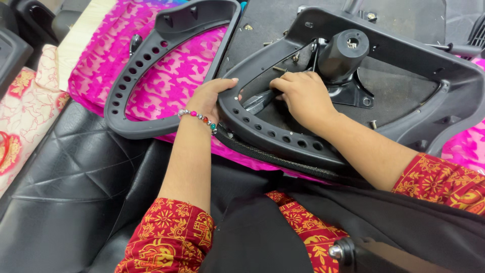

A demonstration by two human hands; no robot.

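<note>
My left hand (212, 98) clamps the rim of the dark grey plastic armrest frame (283, 134), stiff and grippy, lying on the upturned black chair seat (399, 91); my right hand (303, 96) has its fingers curled on a black-handled tool (258, 101).

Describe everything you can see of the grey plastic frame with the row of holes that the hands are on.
The grey frame is a curved loop of matte, moulded plastic with a line of round holes along its near edge. It lies flat on the upturned black seat base, by the black cylinder. The left hand grips its outer rim; the right hand rests inside the loop, closed on a dark tool handle. A loose screw lies nearby.
</note>
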